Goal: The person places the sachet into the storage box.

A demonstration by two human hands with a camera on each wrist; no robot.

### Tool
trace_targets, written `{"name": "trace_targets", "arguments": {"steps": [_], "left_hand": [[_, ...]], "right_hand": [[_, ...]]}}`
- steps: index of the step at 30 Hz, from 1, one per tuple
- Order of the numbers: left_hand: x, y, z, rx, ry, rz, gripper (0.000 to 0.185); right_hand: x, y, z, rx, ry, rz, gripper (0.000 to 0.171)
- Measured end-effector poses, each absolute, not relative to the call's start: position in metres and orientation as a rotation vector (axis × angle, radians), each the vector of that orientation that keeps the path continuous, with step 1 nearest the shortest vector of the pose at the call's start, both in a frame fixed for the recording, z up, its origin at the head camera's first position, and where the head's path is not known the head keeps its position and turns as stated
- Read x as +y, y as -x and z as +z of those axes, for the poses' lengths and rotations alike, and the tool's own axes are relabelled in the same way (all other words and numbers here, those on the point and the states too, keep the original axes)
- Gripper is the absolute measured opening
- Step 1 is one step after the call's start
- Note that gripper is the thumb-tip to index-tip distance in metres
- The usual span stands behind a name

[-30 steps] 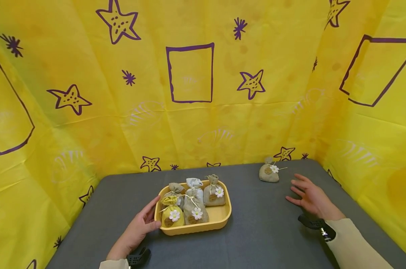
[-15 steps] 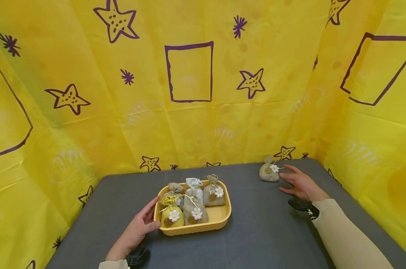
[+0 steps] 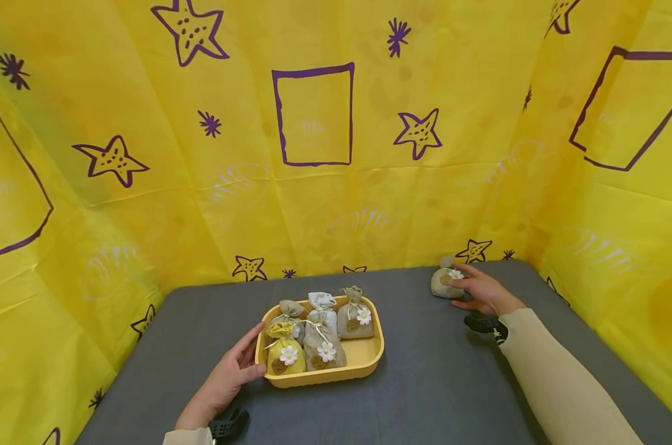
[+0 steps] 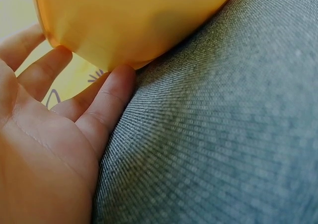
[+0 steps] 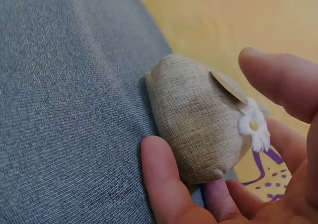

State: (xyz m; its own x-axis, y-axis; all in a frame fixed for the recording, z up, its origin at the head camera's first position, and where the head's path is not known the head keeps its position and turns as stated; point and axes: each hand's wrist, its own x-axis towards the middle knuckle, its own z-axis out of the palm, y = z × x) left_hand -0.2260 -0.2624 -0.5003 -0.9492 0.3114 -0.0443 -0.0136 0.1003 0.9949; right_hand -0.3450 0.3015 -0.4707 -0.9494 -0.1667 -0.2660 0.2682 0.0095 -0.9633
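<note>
My left hand [image 3: 229,376] rests against the left end of a yellow tray [image 3: 349,374]. In the left wrist view its fingertips touch the tray's outer wall, with the fingers fairly straight. Small drawstring sachets stand inside: a yellow one [image 3: 285,361], a pale blue one [image 3: 324,318] and several beige ones, such as the front sachet [image 3: 319,343]. At the back right, my right hand [image 3: 483,293] is around another beige sachet [image 5: 194,117] with a white flower. Its thumb stands apart from the cloth in the right wrist view, while other fingers lie along the sachet's side and base.
A grey cloth-covered table [image 3: 408,383] bears everything. Yellow curtain [image 3: 313,216] with purple starfish drawings hangs along the back and both sides, close behind the lone sachet. Bare tray floor [image 3: 363,354] shows at the tray's right end.
My right hand has moved left and away from me, from beside the lone sachet to around it. My left hand and the tray have stayed put.
</note>
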Motion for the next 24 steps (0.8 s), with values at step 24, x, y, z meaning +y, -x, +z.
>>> {"name": "trace_targets", "arguments": {"steps": [24], "left_hand": [[-0.263,0.225,-0.501,2.121,-0.302,1.953,0.079]], "right_hand": [[0.28,0.324,-0.48,2.458,0.106,-1.723,0.034]]}}
